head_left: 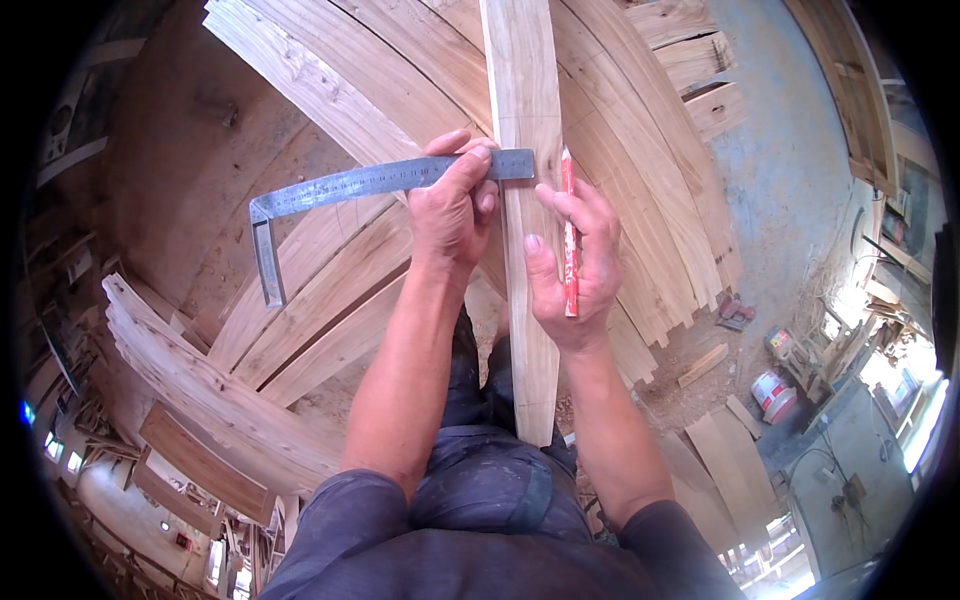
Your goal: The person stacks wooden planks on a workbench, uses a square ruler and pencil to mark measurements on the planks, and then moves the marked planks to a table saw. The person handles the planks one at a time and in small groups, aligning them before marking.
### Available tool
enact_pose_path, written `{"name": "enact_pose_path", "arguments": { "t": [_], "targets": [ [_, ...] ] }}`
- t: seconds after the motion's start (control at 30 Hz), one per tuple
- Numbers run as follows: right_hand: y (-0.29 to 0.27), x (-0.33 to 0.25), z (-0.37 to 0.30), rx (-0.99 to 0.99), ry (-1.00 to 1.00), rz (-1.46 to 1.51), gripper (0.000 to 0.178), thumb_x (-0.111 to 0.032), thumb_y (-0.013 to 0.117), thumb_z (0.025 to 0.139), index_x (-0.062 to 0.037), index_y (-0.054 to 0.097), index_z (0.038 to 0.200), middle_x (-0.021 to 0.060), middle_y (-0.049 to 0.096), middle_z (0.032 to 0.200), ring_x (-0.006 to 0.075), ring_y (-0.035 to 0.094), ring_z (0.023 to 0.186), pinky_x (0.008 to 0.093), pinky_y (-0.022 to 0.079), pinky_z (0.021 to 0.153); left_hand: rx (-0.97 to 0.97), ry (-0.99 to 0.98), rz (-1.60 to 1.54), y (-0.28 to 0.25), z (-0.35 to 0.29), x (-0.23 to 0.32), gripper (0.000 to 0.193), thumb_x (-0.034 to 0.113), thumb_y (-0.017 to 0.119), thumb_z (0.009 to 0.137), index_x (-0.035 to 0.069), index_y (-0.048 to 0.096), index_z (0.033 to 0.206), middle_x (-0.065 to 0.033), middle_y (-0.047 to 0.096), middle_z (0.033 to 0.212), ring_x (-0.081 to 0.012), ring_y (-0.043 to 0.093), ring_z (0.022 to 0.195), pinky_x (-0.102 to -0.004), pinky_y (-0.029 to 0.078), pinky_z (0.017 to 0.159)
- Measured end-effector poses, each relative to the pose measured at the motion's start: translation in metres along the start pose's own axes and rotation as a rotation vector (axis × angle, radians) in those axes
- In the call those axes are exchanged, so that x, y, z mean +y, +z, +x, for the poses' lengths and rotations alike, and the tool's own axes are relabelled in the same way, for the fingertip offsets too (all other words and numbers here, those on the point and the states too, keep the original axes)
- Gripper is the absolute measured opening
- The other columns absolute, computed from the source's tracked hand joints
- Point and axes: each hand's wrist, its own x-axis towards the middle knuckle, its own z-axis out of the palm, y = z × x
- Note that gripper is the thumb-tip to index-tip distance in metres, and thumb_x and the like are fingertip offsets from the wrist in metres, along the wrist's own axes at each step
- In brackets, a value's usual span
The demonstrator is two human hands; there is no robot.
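Observation:
A long pale wooden board (525, 90) runs from the top of the view down toward my legs. My left hand (452, 205) presses a steel carpenter's square (340, 186) flat across the board, with the square's short leg pointing down at the left. My right hand (575, 262) grips the board's right edge and holds a red pencil (569, 240) upright, its tip just right of the square's end.
Stacks of pale planks (330, 90) lie under and around the board, with more boards (190, 390) at the lower left. A sawdust-covered floor (790, 180) spreads to the right, with a small red and white bucket (774, 395) and offcuts on it.

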Motion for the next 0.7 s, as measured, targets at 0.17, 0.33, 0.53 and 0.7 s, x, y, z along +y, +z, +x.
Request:
{"name": "enact_pose_path", "arguments": {
  "t": [0.17,0.33,0.53,0.7],
  "targets": [
    [-0.008,0.003,-0.003,-0.010,-0.004,0.140,0.035,-0.011,0.069,0.082,-0.0012,0.063,0.116,0.0164,0.064,0.106,0.0312,0.061,0.102,0.0397,0.049,0.087,0.002,0.015,0.013,0.001,0.001,-0.001,0.040,-0.002,0.064,0.086,0.004,0.046,0.122,-0.0162,0.067,0.098,-0.0125,0.050,0.050,-0.0246,0.040,0.043],
    [-0.022,-0.006,0.002,-0.064,0.154,0.279,0.025,-0.013,0.062,0.092,0.0017,0.062,0.113,0.0144,0.068,0.087,0.0229,0.067,0.081,0.0326,0.051,0.070,-0.036,0.050,0.023,-0.001,0.007,-0.002,0.040,-0.001,0.064,0.086,0.004,0.047,0.121,-0.0155,0.067,0.098,-0.0127,0.049,0.051,-0.0244,0.039,0.043],
    [-0.012,-0.009,0.031,0.014,0.266,0.279,0.023,-0.014,0.056,0.096,0.0033,0.062,0.110,0.0137,0.071,0.080,0.0180,0.067,0.070,0.0301,0.052,0.065,-0.095,0.101,-0.011,0.007,0.030,0.004,0.044,0.000,0.068,0.084,0.001,0.046,0.122,-0.0154,0.066,0.097,-0.0134,0.052,0.054,-0.0247,0.040,0.045],
    [-0.003,-0.005,0.060,-0.028,0.320,0.321,0.019,-0.012,0.056,0.095,0.0025,0.063,0.106,0.0126,0.071,0.080,0.0165,0.068,0.070,0.0307,0.053,0.065,-0.111,0.119,0.003,0.012,0.038,0.006,0.040,0.001,0.066,0.086,0.005,0.049,0.122,-0.0143,0.068,0.098,-0.0116,0.049,0.053,-0.0234,0.038,0.044]
  ]
}}
